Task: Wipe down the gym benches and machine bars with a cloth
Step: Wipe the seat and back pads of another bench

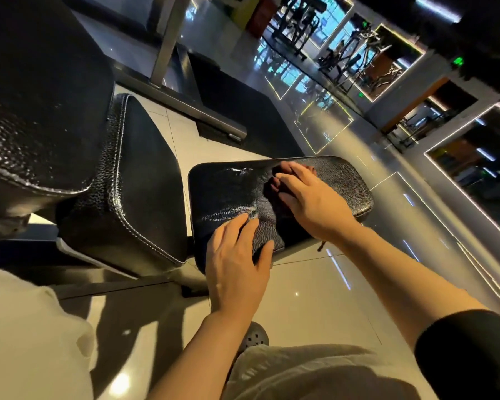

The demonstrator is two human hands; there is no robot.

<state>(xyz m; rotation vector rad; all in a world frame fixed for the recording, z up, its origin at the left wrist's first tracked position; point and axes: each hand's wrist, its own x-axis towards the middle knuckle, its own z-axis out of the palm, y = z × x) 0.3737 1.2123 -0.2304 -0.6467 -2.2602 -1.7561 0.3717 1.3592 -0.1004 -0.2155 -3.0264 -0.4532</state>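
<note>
A black leather bench pad point(231, 192) lies in the middle of the view, with wet streaks on its surface. A dark cloth point(272, 194) rests on the pad. My right hand point(309, 197) lies flat over the cloth, fingers curled onto it. My left hand point(237, 261) grips the pad's near edge, fingers on top and thumb along the side. A second black pad point(139, 174) stands to the left, and a large backrest pad point(38, 90) rises at the upper left.
A grey metal machine frame point(182, 99) runs behind the pads on a glossy tiled floor point(315, 301). Mirrors and exercise machines point(344, 59) line the far right wall. My light trousers and a dark shoe point(254, 337) are at the bottom.
</note>
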